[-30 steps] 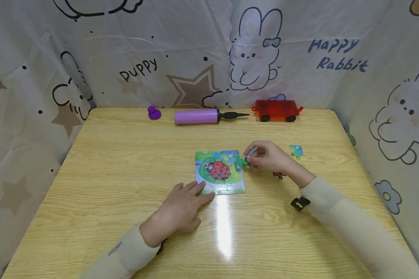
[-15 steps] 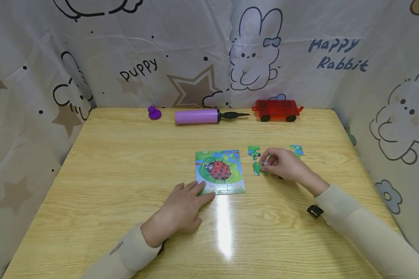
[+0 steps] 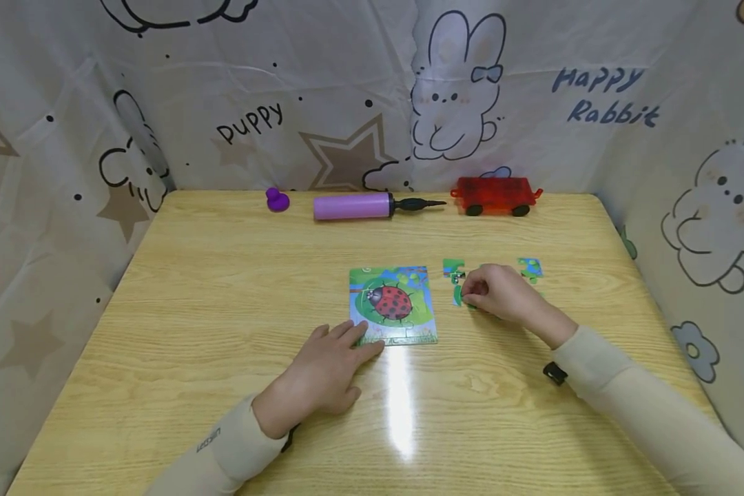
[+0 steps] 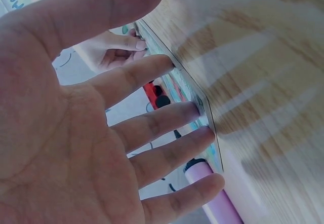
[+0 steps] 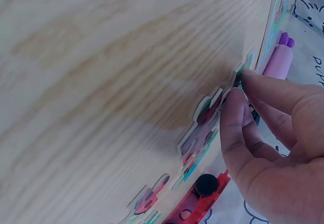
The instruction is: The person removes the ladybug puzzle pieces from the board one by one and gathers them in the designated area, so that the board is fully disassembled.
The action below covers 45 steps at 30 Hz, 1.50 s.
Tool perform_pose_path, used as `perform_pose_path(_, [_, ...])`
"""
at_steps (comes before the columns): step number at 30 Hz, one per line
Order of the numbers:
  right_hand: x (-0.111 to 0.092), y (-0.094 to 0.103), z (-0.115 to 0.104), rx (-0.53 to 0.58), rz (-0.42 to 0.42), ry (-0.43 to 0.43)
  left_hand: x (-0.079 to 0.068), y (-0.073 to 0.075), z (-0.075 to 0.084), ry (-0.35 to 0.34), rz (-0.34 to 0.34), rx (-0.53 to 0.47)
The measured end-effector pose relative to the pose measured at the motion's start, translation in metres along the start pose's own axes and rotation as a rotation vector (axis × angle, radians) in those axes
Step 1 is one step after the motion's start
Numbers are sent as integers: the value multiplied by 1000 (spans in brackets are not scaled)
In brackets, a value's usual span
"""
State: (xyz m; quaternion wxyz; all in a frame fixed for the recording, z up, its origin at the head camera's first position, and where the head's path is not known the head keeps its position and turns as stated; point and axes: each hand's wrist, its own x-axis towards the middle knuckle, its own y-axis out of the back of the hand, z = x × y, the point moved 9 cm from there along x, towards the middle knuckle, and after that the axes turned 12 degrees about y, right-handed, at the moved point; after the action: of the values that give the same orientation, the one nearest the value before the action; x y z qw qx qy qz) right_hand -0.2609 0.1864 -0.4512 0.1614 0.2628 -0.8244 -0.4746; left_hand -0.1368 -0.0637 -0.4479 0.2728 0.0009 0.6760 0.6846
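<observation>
A square ladybug jigsaw puzzle (image 3: 409,320) lies assembled mid-table in the head view. My left hand (image 3: 319,368) has its fingers spread, fingertips resting on the puzzle's lower-left edge. The left wrist view shows the same straight fingers along the board's rim. To the right of the picture, my right hand (image 3: 502,293) pinches a green puzzle piece (image 3: 457,296) between thumb and fingers, low over the table. More loose pieces lie around it: a green and blue piece (image 3: 453,266) behind and a blue piece (image 3: 530,266) farther right. Reddish pieces (image 5: 202,125) show beneath the fingers; the hand hides others.
Along the back edge stand a small purple toy (image 3: 277,200), a purple hand pump (image 3: 353,206) with a black nozzle, and a red wheeled toy wagon (image 3: 496,195). A printed curtain (image 3: 347,83) surrounds the wooden table (image 3: 223,275).
My right hand has moved right, from the puzzle's right edge to the loose pieces, bringing a green piece away from the picture. My left hand stays in place.
</observation>
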Motion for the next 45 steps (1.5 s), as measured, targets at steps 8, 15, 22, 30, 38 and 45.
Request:
perform_pose_path(8, [1,1,-4,-4,-13,12,1,2,0,-16,24,-5])
perform_pose_path(15, [5,-1,-9,-10,-5,39,7,2,2,-65,64,12])
perform_pose_path(22, [13,-9,-29,38,-5,108,11,1,2,-81,77,38])
perform_pose_path(30, [26,-25,-73,56,-87,228,12,-3,2,-81,32,-7])
perform_pose_path(38, [36,-49,-101,-27,-265,173,12,-6,9,-135,-3,-27])
perform_pose_path(45, [41,-55,-104,-136,-330,40,15,-3,14,-162,50,14])
